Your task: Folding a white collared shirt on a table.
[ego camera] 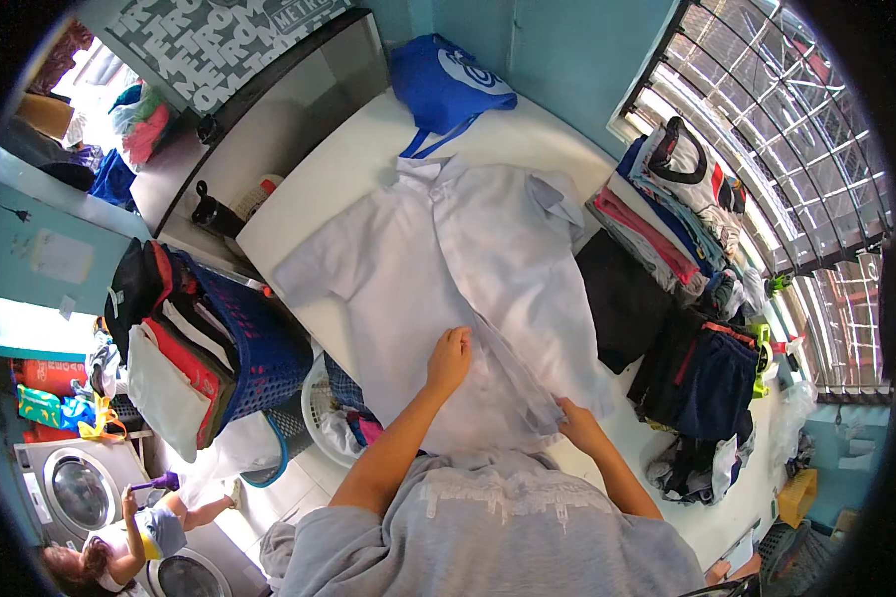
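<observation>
A white short-sleeved collared shirt (pixel 396 254) lies front up on the white table (pixel 328 172), its collar away from me and its lower hem near my body. My left hand (pixel 449 361) is at the middle of the shirt front, fingers curled on or by the placket edge; whether cloth is between them is hard to tell. With my right hand (pixel 579 425) I pinch the lower front edge of the shirt, near the hem. The front panel is partly lifted in a long fold between both hands.
A blue bag (pixel 448 86) lies beyond the collar. Folded clothes (pixel 649 231) and dark garments (pixel 702 373) are stacked at right. At left stand a blue basket of folded clothes (pixel 269 351) and a white laundry basket (pixel 315 403). Another person (pixel 134 537) is near the washing machines.
</observation>
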`<control>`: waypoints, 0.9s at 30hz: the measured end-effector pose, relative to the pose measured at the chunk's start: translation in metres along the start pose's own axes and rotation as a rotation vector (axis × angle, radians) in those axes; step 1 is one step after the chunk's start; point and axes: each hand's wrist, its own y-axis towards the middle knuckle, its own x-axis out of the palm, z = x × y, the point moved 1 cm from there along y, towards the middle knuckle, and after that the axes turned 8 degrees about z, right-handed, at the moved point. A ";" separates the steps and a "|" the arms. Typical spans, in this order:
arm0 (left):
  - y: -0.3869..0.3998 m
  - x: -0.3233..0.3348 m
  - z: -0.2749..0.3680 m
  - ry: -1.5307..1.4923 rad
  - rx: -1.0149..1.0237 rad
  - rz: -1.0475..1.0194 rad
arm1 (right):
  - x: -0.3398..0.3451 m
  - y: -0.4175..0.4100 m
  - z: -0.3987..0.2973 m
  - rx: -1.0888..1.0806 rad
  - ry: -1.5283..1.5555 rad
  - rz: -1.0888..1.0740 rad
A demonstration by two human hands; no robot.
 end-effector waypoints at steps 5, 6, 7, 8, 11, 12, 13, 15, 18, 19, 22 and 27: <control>0.020 0.010 0.006 0.122 0.001 -0.051 | -0.026 0.003 -0.039 0.186 -0.373 -0.053; 0.021 0.013 0.009 0.118 0.000 -0.037 | -0.028 0.015 -0.057 0.011 -0.279 0.180; 0.021 0.014 0.011 0.117 -0.003 -0.021 | -0.028 0.029 -0.075 -0.167 -0.179 0.410; 0.021 0.015 0.014 0.118 -0.006 -0.020 | -0.023 0.047 -0.088 -0.243 -0.088 0.430; 0.021 0.019 0.030 0.145 -0.037 -0.073 | 0.005 0.110 -0.100 -0.315 0.198 0.447; 0.019 0.019 0.033 0.154 -0.005 -0.070 | 0.016 0.128 -0.103 -0.319 0.200 0.443; 0.017 0.019 0.035 0.161 0.028 -0.066 | 0.025 0.143 -0.106 -0.273 0.258 0.447; 0.015 0.018 0.037 0.174 0.015 -0.084 | 0.034 0.164 -0.106 -0.229 0.316 0.444; 0.010 0.014 0.034 0.154 -0.007 -0.090 | 0.045 0.181 -0.099 -0.201 0.357 0.397; 0.007 0.012 0.032 0.123 -0.016 -0.072 | 0.047 0.185 -0.094 -0.134 0.478 0.350; 0.013 0.003 0.025 0.088 -0.116 -0.012 | 0.047 0.191 -0.085 0.015 0.724 0.216; 0.015 0.003 0.014 0.153 -0.088 -0.080 | 0.052 0.187 -0.078 0.062 0.865 0.094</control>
